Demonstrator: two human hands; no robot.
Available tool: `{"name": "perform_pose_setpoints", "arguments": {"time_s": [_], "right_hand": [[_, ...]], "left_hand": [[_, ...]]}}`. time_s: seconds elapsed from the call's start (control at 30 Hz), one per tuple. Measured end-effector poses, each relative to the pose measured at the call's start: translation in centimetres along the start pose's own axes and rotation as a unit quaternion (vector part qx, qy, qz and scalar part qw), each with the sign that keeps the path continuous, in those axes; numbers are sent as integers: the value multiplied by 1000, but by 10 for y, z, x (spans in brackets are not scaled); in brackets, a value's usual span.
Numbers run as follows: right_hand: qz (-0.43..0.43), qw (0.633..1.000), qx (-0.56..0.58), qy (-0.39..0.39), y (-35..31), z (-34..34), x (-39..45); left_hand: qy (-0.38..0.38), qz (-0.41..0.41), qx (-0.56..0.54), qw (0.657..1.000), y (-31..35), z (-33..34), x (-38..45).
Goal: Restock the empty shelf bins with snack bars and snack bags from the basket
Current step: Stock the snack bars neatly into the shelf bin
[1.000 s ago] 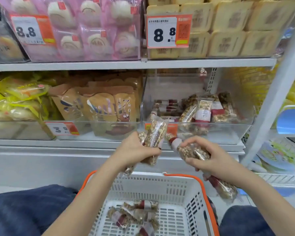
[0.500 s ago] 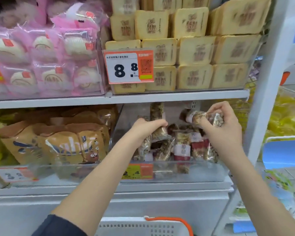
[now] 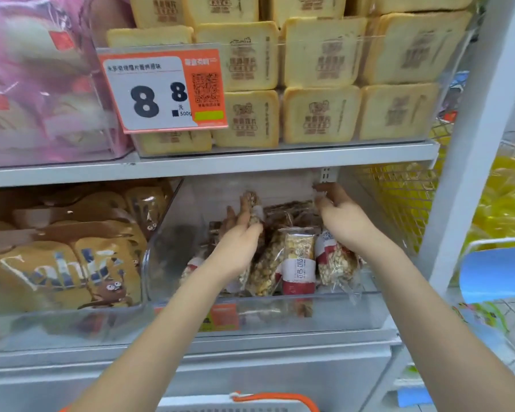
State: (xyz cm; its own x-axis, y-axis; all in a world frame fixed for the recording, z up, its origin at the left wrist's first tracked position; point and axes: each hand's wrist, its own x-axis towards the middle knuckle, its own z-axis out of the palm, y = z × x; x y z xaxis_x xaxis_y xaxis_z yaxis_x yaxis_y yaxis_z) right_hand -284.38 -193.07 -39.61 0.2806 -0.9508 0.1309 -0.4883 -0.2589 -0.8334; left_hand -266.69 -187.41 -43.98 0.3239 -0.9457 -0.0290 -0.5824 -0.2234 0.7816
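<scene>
Both hands reach into the clear plastic shelf bin (image 3: 280, 319). The left hand (image 3: 238, 245) holds 1 see-through nut snack bar (image 3: 254, 209) upright at the back. The right hand (image 3: 344, 221) curls its fingers, but I cannot tell what it holds. More bars (image 3: 298, 260) stand in front.

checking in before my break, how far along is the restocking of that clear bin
Partly done: the clear bin already holds several snack bars standing at its front. In hand: the left hand holds another bar upright inside the bin, while the right hand reaches deep at the back. Left: the basket barely shows, so its remaining stock is unclear.
</scene>
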Motion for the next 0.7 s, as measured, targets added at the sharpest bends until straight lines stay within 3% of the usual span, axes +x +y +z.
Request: {"name": "perform_pose_setpoints", "arguments": {"time_s": [0.1, 0.23, 0.37, 0.47, 0.6, 0.7], "right_hand": [[-10, 1000, -29, 4, 0, -2, -13], [20, 993, -113, -28, 16, -7, -47], [-13, 989, -137, -49, 20, 6, -64], [-92, 974, -208, 3, 30, 15, -47], [-19, 959, -279, -43, 37, 13, -33], [-34, 942, -334, -7, 26, 17, -50]], "left_hand": [[43, 60, 57, 996, 10, 5, -11], [-3, 95, 101, 990, 6, 11, -15], [-24, 101, 94, 990, 5, 7, -16], [20, 152, 114, 982, 3, -5, -31], [72, 229, 125, 963, -16, -32, -76], [93, 256, 122, 954, -44, -47, -105]]}}
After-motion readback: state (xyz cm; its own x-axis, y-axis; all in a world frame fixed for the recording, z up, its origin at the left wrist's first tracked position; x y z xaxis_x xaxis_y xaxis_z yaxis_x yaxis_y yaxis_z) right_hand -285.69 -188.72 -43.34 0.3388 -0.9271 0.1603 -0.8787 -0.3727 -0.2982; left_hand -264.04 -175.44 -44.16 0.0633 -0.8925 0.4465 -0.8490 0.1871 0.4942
